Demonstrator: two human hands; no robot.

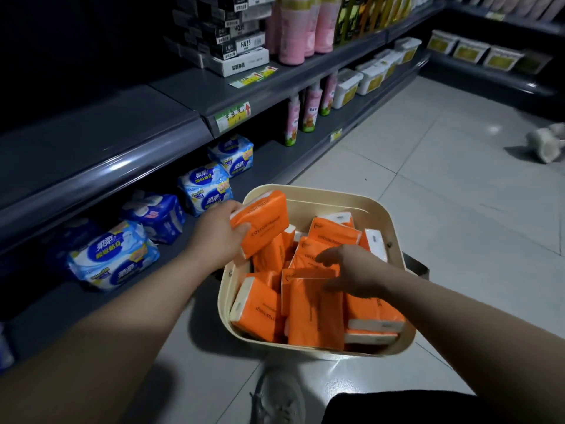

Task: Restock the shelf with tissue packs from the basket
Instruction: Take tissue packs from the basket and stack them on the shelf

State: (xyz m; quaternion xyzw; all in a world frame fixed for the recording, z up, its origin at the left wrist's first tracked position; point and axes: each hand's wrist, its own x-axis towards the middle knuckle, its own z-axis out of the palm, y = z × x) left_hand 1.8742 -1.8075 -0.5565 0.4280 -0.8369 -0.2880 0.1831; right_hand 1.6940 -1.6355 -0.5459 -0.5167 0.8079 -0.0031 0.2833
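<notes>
At floor level, beside the bottom shelf, the basket stands on the tiles just clear of the shelf edge, presumably set there so that each transfer is a short sideways reach. It is well filled with orange tissue packs, heaped at all angles.

Your left hand has one tissue pack raised above the basket's shelf-side rim. The grip is pinched on the pack's near end, thumb across the printed face and fingers behind it, so the long side is free to slide onto the shelf. The pack is tilted, not level.

Your right hand is down over the heap, fingers curved onto the upper edge of another pack with the thumb at its face. Whether that grip has closed or merely rests there cannot be told.

Blue-and-white packs occupy the bottom shelf to the left (none of them orange), and bare deck shows between and in front of them.

Assessment: an early stage, with most stock not yet moved. One hand loads while the other selects, which is efficient but risks a soft pack slipping from a one-ended pinch.
</notes>
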